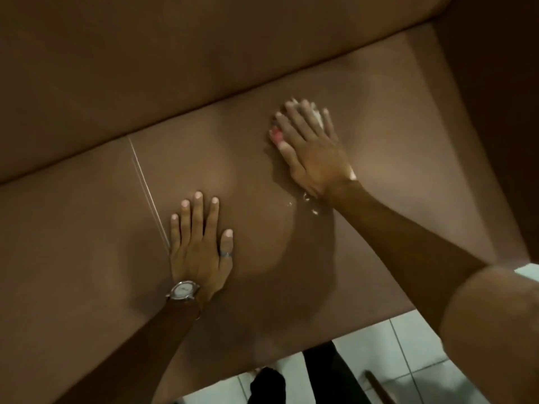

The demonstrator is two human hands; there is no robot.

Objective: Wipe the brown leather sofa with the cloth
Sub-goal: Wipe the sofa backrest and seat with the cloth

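Note:
The brown leather sofa [87, 272] fills most of the view, seat cushion below and backrest above. My right hand [309, 147] presses flat on a white cloth [319, 119] with a pink patch, near the back of the seat; only the cloth's edges show past my fingers. A wet sheen lies on the leather just below that wrist. My left hand [199, 243] rests flat on the seat, fingers spread, beside a seam between cushions. It wears a wristwatch and a ring and holds nothing.
The sofa's armrest [495, 112] rises at the right. White floor tiles [364, 354] show below the seat's front edge, with my dark trouser legs [320, 374] standing against it. A brown wooden stick [379, 386] lies on the floor at lower right.

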